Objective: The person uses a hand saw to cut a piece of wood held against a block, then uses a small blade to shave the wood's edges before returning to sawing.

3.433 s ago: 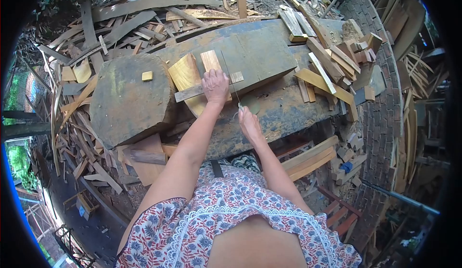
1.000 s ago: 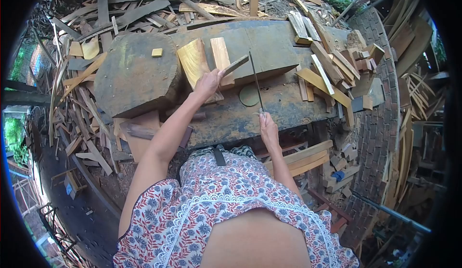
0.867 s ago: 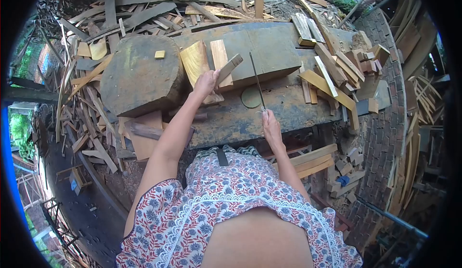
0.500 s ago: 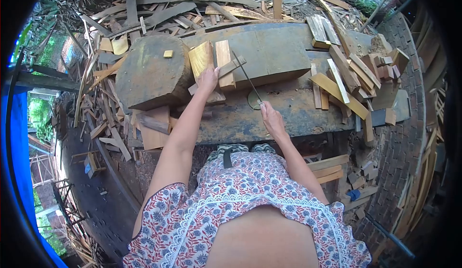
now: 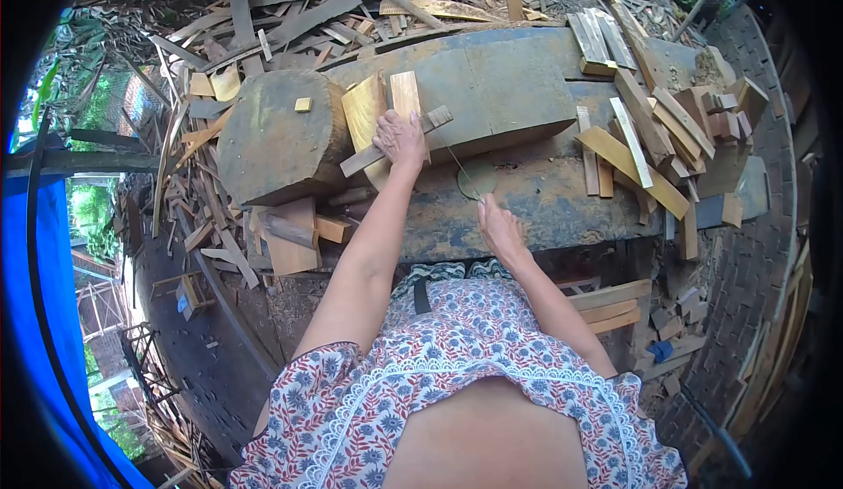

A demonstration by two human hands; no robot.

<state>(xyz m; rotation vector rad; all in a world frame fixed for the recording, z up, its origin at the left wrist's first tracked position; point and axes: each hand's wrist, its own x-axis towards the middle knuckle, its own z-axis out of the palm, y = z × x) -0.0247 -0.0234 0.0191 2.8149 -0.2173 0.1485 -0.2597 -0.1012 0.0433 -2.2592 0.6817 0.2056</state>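
My left hand (image 5: 401, 140) is closed over a narrow grey-brown wood strip (image 5: 360, 161), pressing it across a pale upright board (image 5: 406, 94). Just left of it leans a yellowish wood piece (image 5: 367, 107) with a rough edge. My right hand (image 5: 500, 226) grips the near end of a long thin-bladed tool (image 5: 460, 169), seen almost edge-on; its handle is hidden in my fingers. From there the blade slants up and left to the strip's right part. Behind the boards lies a large squared timber (image 5: 509, 85).
A thick log block (image 5: 277, 142) bears a small yellow wood cube (image 5: 303, 104). A round greenish patch (image 5: 477, 182) lies on the worn bench (image 5: 553, 212) near the blade. Cut sticks (image 5: 632, 168) are piled at right; scrap wood (image 5: 325, 28) covers the ground behind.
My left hand has shifted onto the middle of the strip, over the pale board. My right hand has moved slightly nearer me, drawing the blade back. The view has turned a little.
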